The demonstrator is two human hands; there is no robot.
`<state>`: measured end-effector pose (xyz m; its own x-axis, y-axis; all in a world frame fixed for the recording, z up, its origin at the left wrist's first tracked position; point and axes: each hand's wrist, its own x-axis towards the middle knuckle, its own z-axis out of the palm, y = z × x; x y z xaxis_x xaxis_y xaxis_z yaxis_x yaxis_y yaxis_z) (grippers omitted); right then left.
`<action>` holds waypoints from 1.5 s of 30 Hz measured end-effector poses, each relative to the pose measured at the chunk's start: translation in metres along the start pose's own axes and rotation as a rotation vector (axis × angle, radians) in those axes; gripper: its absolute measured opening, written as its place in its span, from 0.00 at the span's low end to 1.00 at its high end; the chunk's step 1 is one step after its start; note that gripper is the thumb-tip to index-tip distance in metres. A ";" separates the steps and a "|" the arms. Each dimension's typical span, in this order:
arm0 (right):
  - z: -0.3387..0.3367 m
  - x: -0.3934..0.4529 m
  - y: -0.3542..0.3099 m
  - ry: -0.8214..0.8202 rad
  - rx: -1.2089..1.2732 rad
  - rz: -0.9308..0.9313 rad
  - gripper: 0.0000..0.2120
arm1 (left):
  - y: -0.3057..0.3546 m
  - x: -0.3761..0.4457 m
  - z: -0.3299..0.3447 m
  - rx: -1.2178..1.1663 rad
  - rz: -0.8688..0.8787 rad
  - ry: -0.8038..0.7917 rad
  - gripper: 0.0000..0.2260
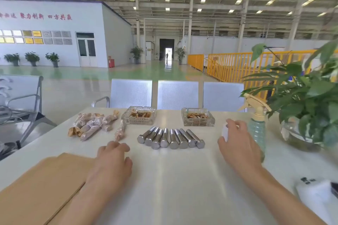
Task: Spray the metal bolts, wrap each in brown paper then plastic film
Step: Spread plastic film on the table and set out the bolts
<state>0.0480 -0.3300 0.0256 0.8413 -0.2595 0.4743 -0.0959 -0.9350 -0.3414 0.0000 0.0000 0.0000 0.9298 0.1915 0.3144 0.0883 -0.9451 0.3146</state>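
Several bare metal bolts (171,138) lie side by side in a row on the white table (182,179). A pile of wrapped bolts (93,124) lies at the back left. Sheets of brown paper (42,188) are stacked at the front left. My left hand (113,160) rests on the table beside the paper, fingers loosely curled, holding nothing. My right hand (236,142) grips a white roll of plastic film (225,131) right of the bolts. A green spray bottle (257,124) with a beige trigger stands just behind that hand.
Two glass ashtrays (139,115) (198,117) sit behind the bolts. A potted plant (307,107) in a glass bowl fills the right side. A white packet (316,195) lies at the front right. Metal chairs (177,95) stand behind the table.
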 end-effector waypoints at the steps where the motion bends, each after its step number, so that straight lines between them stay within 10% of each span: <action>1: 0.002 0.009 -0.003 -0.015 -0.060 0.007 0.18 | 0.013 0.005 0.006 -0.073 0.070 0.011 0.15; 14: 0.024 0.030 -0.007 0.074 -0.067 0.130 0.14 | 0.099 0.024 0.084 -0.448 0.424 -0.101 0.14; 19: 0.005 0.023 -0.009 -0.039 0.571 -0.086 0.13 | 0.105 0.027 0.062 -0.866 0.308 -0.047 0.10; 24: -0.002 -0.002 -0.038 -0.457 1.263 -0.162 0.14 | 0.106 0.019 0.031 -1.196 0.356 -0.348 0.12; 45: 0.013 -0.046 -0.058 -0.710 1.325 -0.033 0.15 | 0.116 -0.003 0.032 -1.357 0.074 -0.072 0.18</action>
<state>0.0222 -0.2609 0.0133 0.9463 0.2873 0.1481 0.1389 0.0522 -0.9889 0.0186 -0.1190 0.0065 0.9370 0.0986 0.3352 -0.3417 0.0578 0.9380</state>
